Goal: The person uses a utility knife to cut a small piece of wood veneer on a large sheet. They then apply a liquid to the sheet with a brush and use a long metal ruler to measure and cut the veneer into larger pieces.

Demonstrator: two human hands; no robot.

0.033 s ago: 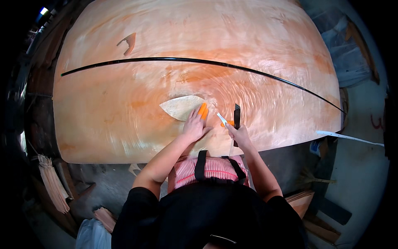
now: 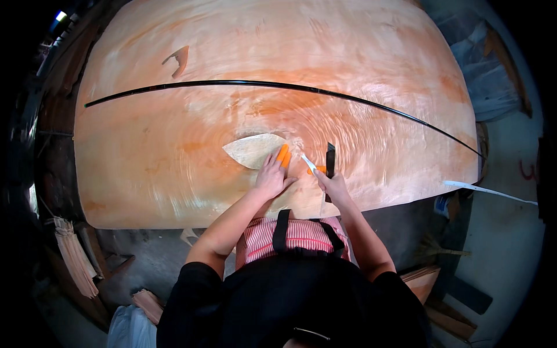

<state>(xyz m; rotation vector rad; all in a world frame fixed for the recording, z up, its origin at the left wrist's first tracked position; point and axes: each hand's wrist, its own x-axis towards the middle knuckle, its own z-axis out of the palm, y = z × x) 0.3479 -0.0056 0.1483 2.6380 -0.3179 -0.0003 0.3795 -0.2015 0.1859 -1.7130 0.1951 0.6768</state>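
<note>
- Hands: left hand (image 2: 271, 178) is lying open and flat, fingers extended, its orange finger covers (image 2: 284, 155) touching the right end of the patch (image 2: 250, 152).
- Right hand (image 2: 333, 187) is curling closed and gripping the white tool (image 2: 308, 163), whose tip is pointing up and left, toward the patch's right end but apart from it.
- Black tool (image 2: 331, 163), slant-ended, is running lengthwise past the right hand's fingers; how firmly it is being held, cannot tell.
- Patch, pale and leaf-shaped, is lying on the near half of the sheet (image 2: 151, 168), its pointed end facing left.
- Sheet, large, orange-tan and wood-grained, is spreading out before the person.
- Rod (image 2: 232, 83), black and long, is crossing the sheet beyond both hands.
- Scrap (image 2: 181, 60), brown, is lying beyond the rod, far left.
- White strip (image 2: 490, 191) is extending rightward from the sheet's near right edge.
- Striped cloth (image 2: 261, 236), pink, is showing between the forearms, black straps (image 2: 281, 231) crossing it.
</note>
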